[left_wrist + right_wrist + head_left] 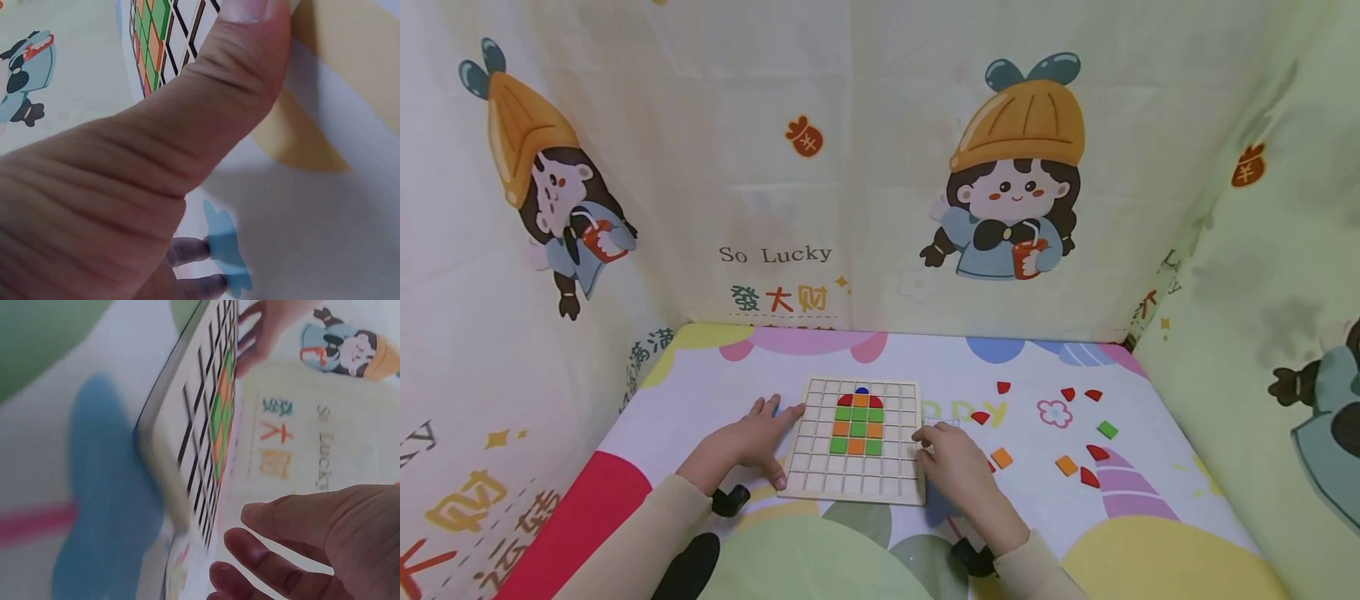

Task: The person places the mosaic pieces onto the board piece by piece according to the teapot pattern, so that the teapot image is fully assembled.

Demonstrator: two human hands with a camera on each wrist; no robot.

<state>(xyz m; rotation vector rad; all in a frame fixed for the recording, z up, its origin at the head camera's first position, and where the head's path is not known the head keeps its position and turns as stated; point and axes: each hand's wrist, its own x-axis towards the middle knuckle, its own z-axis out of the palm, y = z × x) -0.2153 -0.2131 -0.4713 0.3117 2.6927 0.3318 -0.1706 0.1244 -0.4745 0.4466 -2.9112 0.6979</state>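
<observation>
A pale wooden grid board (820,479) lies flat on the table cloth. Tiles in several of its cells form a block: green and orange squares (857,429), red rounded pieces (876,402) on both sides near the top, and a small blue piece (862,391) above. At the board's left side, my left hand (748,442) is spread, its thumb (206,106) at the near left corner and a finger at the left edge. By the right edge is my right hand (958,471), fingers (256,550) loosely bent, nothing seen between them.
Loose tiles are scattered right of the board: several red pieces (980,417), two orange squares (1067,465) and a green square (1107,429). Another red piece is partly hidden behind my right hand. Printed cloth walls (880,208) stand behind and at both sides.
</observation>
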